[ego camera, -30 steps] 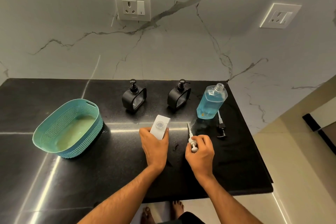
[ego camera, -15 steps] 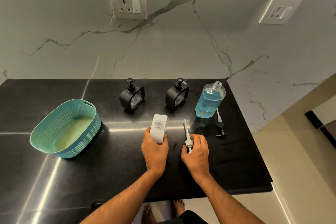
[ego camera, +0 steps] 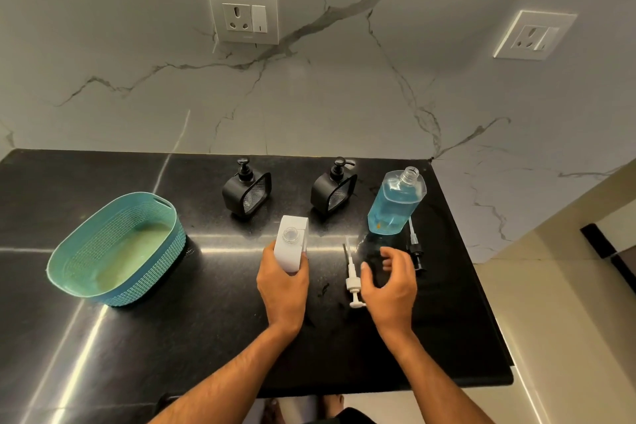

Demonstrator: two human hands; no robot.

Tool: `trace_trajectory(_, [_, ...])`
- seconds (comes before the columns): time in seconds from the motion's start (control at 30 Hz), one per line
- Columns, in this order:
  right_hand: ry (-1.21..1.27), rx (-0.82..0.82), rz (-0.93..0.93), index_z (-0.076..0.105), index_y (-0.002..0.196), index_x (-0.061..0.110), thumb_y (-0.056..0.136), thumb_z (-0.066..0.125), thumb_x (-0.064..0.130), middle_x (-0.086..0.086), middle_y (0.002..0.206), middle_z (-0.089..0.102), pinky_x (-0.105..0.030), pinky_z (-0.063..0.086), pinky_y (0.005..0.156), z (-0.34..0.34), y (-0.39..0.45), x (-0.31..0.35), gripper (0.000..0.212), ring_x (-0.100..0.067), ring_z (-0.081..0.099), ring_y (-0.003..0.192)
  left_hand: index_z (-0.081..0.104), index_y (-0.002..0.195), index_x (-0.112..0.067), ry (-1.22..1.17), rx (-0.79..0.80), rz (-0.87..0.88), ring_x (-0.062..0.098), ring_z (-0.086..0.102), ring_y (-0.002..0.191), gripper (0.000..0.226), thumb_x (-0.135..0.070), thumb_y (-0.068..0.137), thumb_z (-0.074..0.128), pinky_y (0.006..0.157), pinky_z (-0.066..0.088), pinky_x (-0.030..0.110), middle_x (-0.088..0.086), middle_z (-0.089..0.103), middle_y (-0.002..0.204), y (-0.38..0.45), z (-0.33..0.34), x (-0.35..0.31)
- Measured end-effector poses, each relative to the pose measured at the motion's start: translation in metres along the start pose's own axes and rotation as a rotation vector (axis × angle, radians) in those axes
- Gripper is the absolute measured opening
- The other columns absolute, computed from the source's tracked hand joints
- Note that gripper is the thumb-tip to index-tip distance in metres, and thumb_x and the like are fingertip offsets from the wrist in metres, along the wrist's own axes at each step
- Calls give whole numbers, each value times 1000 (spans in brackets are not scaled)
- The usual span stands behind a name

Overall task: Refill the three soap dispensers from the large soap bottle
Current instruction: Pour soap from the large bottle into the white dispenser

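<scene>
My left hand (ego camera: 283,286) grips a white soap dispenser (ego camera: 291,242) with its round mouth uncovered, standing on the black counter. Its white pump (ego camera: 352,280) lies flat on the counter just right of it. My right hand (ego camera: 390,284) hovers beside the pump with fingers relaxed, holding nothing. The large clear bottle of blue soap (ego camera: 395,205) stands uncapped behind my right hand, and its black pump (ego camera: 414,248) lies on the counter to its right. Two black dispensers (ego camera: 246,191) (ego camera: 333,189) with pumps on stand at the back.
A teal plastic basket (ego camera: 82,251) sits on the left of the black counter (ego camera: 206,337). The counter's front edge runs just ahead of my arms and its right edge lies close beyond the bottle. Marble walls with two sockets rise behind.
My right hand laid the white pump down on the counter, let it go and moved slightly right, fingers now relaxed. My left hand kept hold of the white dispenser.
</scene>
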State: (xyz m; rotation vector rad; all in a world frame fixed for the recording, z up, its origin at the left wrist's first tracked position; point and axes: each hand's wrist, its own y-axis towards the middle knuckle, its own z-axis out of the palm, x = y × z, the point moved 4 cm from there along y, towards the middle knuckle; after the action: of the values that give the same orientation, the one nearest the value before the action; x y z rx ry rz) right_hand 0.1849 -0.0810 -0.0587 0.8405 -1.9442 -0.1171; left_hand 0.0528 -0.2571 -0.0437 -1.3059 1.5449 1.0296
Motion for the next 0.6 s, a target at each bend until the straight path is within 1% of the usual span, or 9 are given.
trace_trajectory(0.07, [48,-38,25,57,124,21,79,84,17,11,114,55,-15,49,88,-9,22,-5,53,-10,59,104,58,128,-18,8,-9,4,3,59,101,51,-22,85,85,74,44,-4,-13,60,117,6,2,-5])
trace_trajectory(0.17, [100,-69,58,53,133,19,76,88,13,11,125,51,-20,51,98,-18,60,-15,67,-10,58,116,58,128,-17,12,-12,28,4,59,101,51,-22,85,86,74,45,-1,-11,61,118,15,8,-12])
trace_trajectory(0.27, [155,-55,108,48,139,18,72,92,12,11,135,46,-24,49,107,-21,91,-28,80,-8,53,127,60,125,-15,14,-18,51,8,61,102,50,-21,83,87,79,45,3,-6,64,117,25,16,-19])
trace_trajectory(0.37, [194,6,169,43,146,14,70,93,10,2,144,46,-34,45,114,-17,113,-42,91,-12,49,135,61,122,-14,14,-19,82,12,61,102,49,-20,82,88,86,50,20,-4,63,113,34,23,-25])
trace_trajectory(0.4, [220,39,184,41,148,14,70,94,9,0,145,46,-37,45,115,-15,118,-46,94,-14,48,136,61,123,-14,15,-16,89,12,61,102,50,-20,82,88,87,51,24,-5,62,113,37,25,-27])
trace_trajectory(0.47, [294,123,217,39,151,16,69,94,6,1,148,48,-40,45,114,-10,128,-53,100,-16,49,138,62,124,-15,22,-11,106,11,60,102,51,-21,81,89,88,53,28,-6,60,114,41,27,-30])
trace_trajectory(0.53, [378,210,244,39,152,19,68,93,4,2,148,51,-38,49,110,-6,136,-58,101,-16,52,136,62,125,-15,36,1,120,11,60,104,52,-22,81,89,88,54,29,-6,60,114,45,30,-32])
trace_trajectory(0.6, [446,280,255,44,149,21,68,93,3,3,143,57,-33,53,104,-4,144,-63,97,-14,56,132,62,125,-15,48,10,123,13,60,104,52,-22,81,89,88,56,32,-5,60,114,47,33,-35])
